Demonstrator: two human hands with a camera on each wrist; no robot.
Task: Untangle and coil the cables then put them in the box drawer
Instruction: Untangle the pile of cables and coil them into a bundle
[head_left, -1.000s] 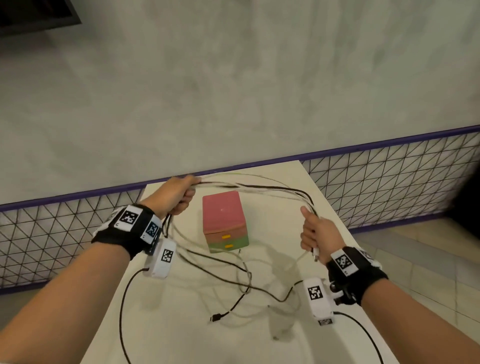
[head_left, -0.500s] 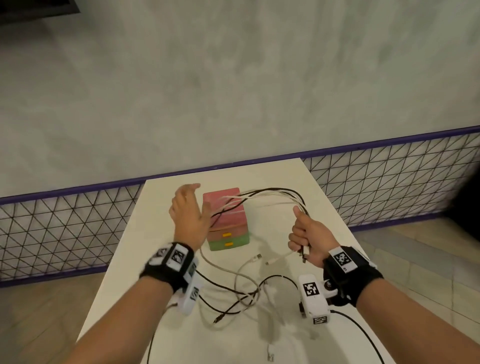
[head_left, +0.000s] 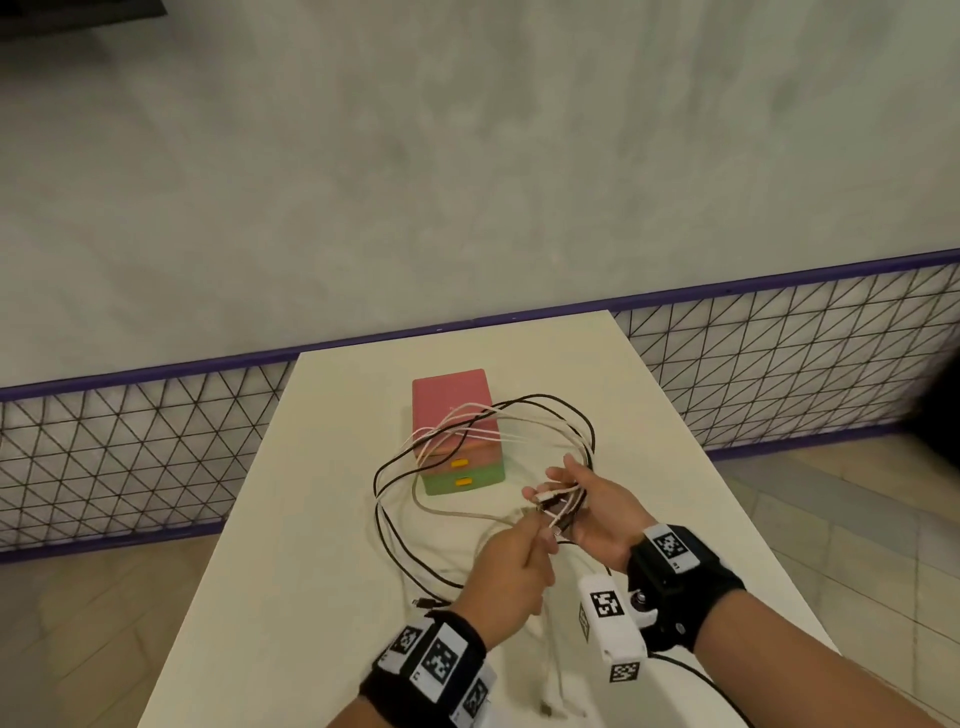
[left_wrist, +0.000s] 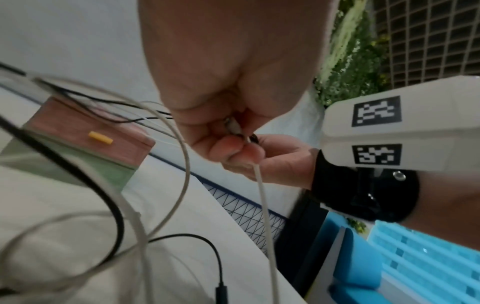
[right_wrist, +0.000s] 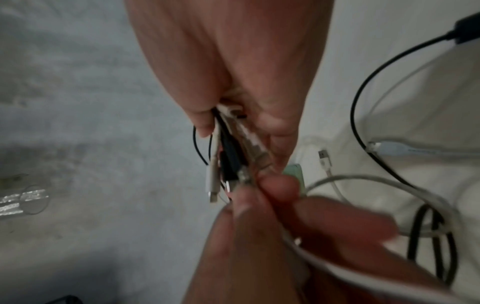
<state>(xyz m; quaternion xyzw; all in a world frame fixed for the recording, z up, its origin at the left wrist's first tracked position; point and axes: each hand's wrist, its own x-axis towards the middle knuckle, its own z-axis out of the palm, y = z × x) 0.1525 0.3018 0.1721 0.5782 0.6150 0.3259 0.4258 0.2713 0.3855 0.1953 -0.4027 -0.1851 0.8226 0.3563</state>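
The box drawer (head_left: 457, 431), pink above green with two yellow handles, stands mid-table with both drawers closed. Tangled black cable (head_left: 540, 397) and white cable (head_left: 467, 415) loops lie over its top and left side. My right hand (head_left: 566, 493) grips a bundle of cable ends (right_wrist: 228, 156), white and black plugs sticking out. My left hand (head_left: 540, 535) pinches a white cable's plug (left_wrist: 233, 127) right against that bundle; the cable (left_wrist: 262, 195) hangs down from it. The box drawer (left_wrist: 85, 139) shows behind the loops in the left wrist view.
The cream table (head_left: 311, 519) is narrow, with edges close on both sides. A black plug (head_left: 423, 603) and a white cable end (head_left: 545, 706) lie on it near me. A mesh fence with a purple rail (head_left: 156, 415) runs behind. A blue crate (left_wrist: 415, 257) sits below the table's right side.
My left hand, open beside the box before, has come across to the right hand and now pinches a white plug. The right hand moved lower and inward; the loops dropped around the box.
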